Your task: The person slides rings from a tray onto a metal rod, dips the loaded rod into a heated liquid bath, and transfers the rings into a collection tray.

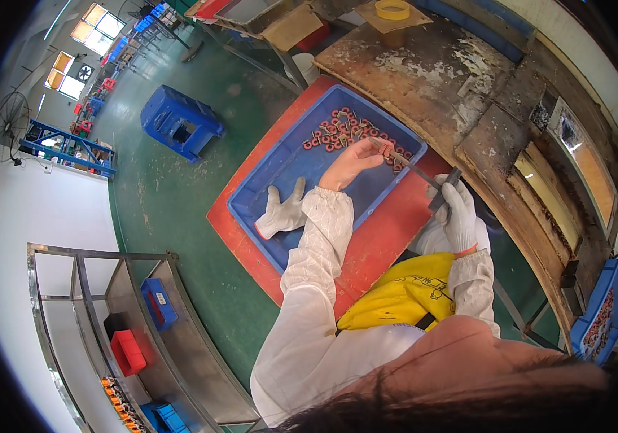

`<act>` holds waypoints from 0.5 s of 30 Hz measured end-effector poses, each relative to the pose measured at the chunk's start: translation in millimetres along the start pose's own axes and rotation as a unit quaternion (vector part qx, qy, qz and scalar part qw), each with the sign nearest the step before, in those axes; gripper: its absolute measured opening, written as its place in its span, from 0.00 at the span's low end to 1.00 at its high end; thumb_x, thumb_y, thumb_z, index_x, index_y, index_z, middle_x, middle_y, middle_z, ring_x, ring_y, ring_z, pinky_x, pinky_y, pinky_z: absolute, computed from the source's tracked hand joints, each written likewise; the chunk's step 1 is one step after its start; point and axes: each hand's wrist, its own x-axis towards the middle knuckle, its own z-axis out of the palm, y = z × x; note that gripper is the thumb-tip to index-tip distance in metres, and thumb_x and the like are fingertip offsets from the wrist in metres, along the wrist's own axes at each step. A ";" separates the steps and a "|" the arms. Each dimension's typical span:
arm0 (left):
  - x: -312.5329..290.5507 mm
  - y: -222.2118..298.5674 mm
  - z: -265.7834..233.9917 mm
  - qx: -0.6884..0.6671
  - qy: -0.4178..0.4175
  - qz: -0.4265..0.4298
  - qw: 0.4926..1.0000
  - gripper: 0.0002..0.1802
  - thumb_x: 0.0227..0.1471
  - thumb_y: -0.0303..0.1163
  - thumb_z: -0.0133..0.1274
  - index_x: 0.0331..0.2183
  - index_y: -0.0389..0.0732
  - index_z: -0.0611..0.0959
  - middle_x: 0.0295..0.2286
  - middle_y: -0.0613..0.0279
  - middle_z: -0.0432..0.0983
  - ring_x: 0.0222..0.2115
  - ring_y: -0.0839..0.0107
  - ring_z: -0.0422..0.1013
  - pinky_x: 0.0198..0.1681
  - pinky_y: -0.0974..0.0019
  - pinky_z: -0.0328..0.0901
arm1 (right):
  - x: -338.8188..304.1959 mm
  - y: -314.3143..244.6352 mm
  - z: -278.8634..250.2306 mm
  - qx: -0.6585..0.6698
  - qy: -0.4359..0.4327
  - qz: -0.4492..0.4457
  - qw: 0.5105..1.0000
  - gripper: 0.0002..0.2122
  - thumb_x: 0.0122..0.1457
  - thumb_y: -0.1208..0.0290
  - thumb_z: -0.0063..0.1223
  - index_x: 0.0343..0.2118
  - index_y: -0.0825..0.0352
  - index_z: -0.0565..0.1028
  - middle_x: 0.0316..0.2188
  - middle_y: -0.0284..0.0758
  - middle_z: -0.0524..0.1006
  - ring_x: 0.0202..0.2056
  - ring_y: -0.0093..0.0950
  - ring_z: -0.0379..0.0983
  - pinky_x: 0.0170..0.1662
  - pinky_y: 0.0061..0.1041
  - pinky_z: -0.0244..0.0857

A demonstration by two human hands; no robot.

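My left hand (356, 162) is bare and reaches over a blue plastic tray (269, 166), its fingers pinched on a small red ring-shaped part (387, 148). A thin metal rod (418, 172) runs between this part and my right hand (459, 220). That hand wears a white glove with an orange cuff and is closed around a dark metal tool with a short crosspiece (444, 190). Whether the rod and crosspiece are one piece I cannot tell. Several red ring-shaped parts (341, 130) with metal pieces lie heaped in the tray's far end. An empty white glove (283, 213) rests near its left side.
The tray stands on a red tabletop (388, 234). A worn wooden bench (424, 79) runs along the far and right sides, with a yellow ring (392, 9) on it. A blue stool (179, 123) stands on the green floor; a metal shelf (193, 339) is at lower left.
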 end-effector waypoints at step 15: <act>6.2 -36.5 -25.6 -0.152 0.255 0.033 0.954 0.10 0.52 0.32 0.53 0.37 0.43 0.76 0.28 0.71 0.71 0.28 0.81 0.65 0.32 0.76 0.59 | -61.0 -61.5 -49.5 0.046 0.124 -0.110 0.985 0.13 0.58 0.66 0.47 0.42 0.67 0.69 0.28 0.36 0.76 0.12 0.12 0.59 0.15 0.10 0.52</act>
